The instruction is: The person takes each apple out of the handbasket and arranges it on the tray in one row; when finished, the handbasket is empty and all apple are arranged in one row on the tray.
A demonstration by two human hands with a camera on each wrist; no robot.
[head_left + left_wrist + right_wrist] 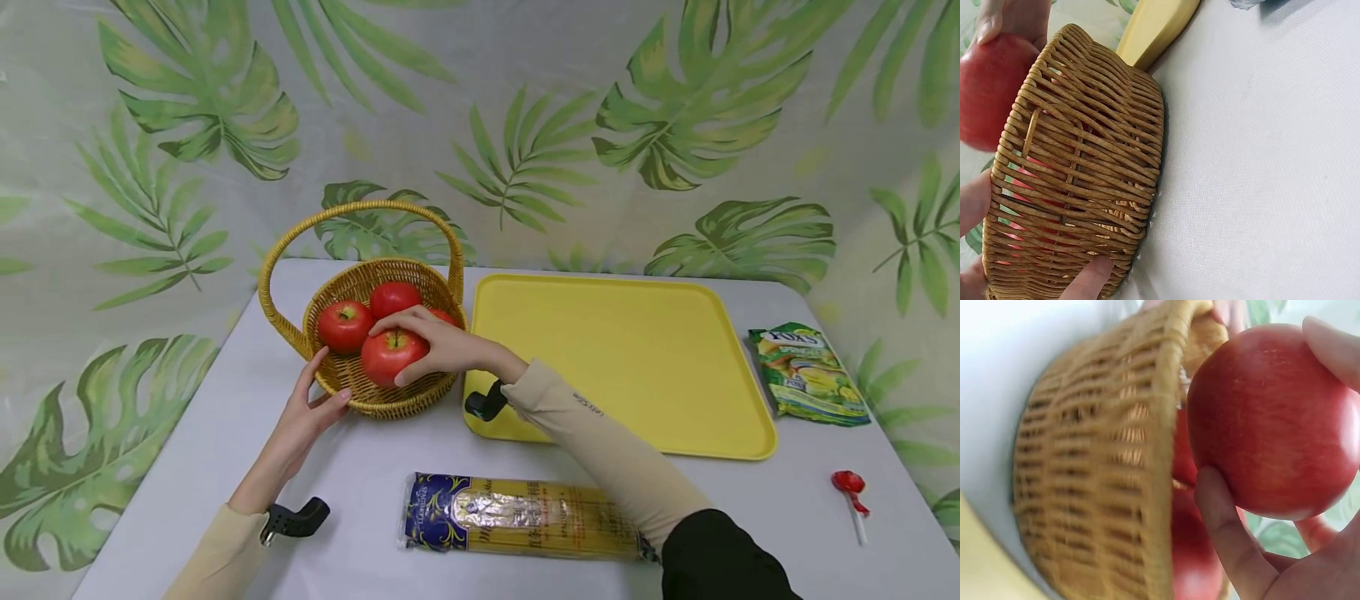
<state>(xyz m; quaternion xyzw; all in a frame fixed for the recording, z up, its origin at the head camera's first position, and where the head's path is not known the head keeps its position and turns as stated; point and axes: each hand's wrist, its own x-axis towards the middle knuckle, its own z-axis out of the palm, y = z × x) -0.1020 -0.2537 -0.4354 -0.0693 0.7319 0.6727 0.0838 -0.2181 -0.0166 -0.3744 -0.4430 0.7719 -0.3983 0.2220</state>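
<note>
Gripping a round, glossy red apple (390, 360) in the right hand (444, 345), with thumb and fingers curled about its sides, just above the open mouth of a tan woven basket (397, 407). Holding the near left side of the basket with the left hand (300, 419), with thumb and fingers set against rim and outer wall. Seeing three more round red apples (345, 327) inside, a flat yellow rectangular tray (630, 367) just beside the basket, a long clear-and-blue packet of spaghetti (525, 518) nearer on the white table (780, 508), and, well apart at far right, a green candy bag (808, 375) and a red-wrapped lollipop (849, 482).
</note>
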